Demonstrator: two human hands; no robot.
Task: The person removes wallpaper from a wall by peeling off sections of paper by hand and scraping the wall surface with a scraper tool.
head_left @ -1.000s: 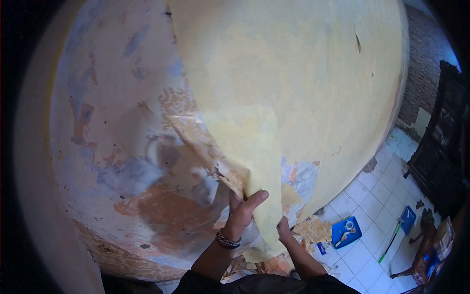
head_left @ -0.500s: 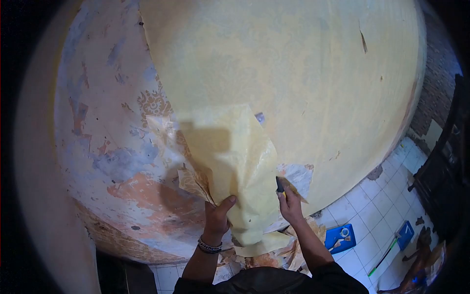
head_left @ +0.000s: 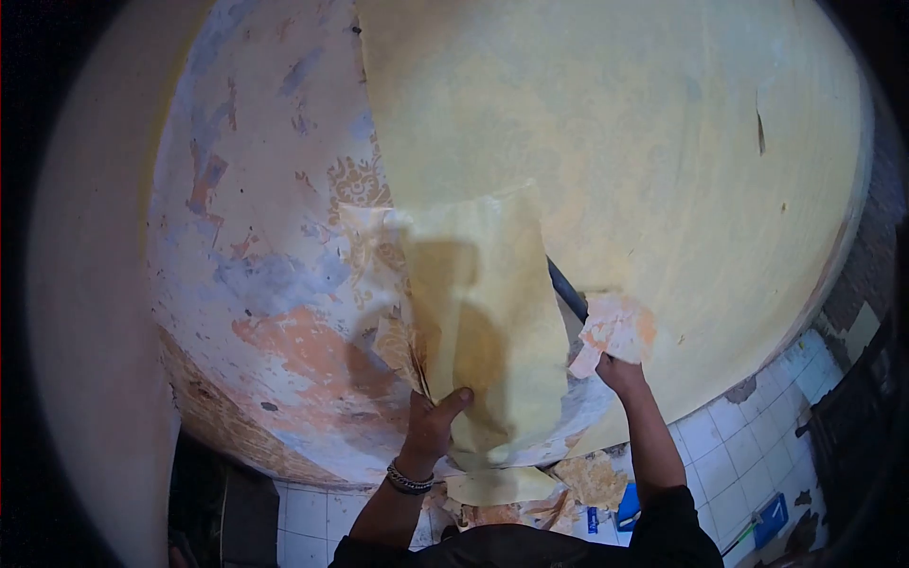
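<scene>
My left hand (head_left: 437, 428) is closed on the left edge of a loose pale yellow wallpaper sheet (head_left: 507, 331), thumb on top. This sheet hangs off the wall, with a torn patterned flap (head_left: 398, 348) beside my thumb. To the right, my right hand (head_left: 620, 372) is closed at the lower edge of a pinkish torn wallpaper piece (head_left: 620, 327). A dark strip (head_left: 568, 289) shows between the sheet and that piece; whether it is a tool or a gap cannot be told. Shadows fall across the sheet.
Stripped, patchy wall (head_left: 284, 275) lies left, yellow-covered wall (head_left: 663, 142) right. Scraps of paper (head_left: 592, 478) lie at the wall's foot. A blue tray (head_left: 628, 508), a blue dustpan-like item (head_left: 772, 519) and dark furniture (head_left: 852, 407) stand on white tiles (head_left: 739, 454).
My right hand has moved up and right from behind the sheet; a dark-tipped tool seen in it half a second ago is not clearly visible now. My left hand keeps its hold.
</scene>
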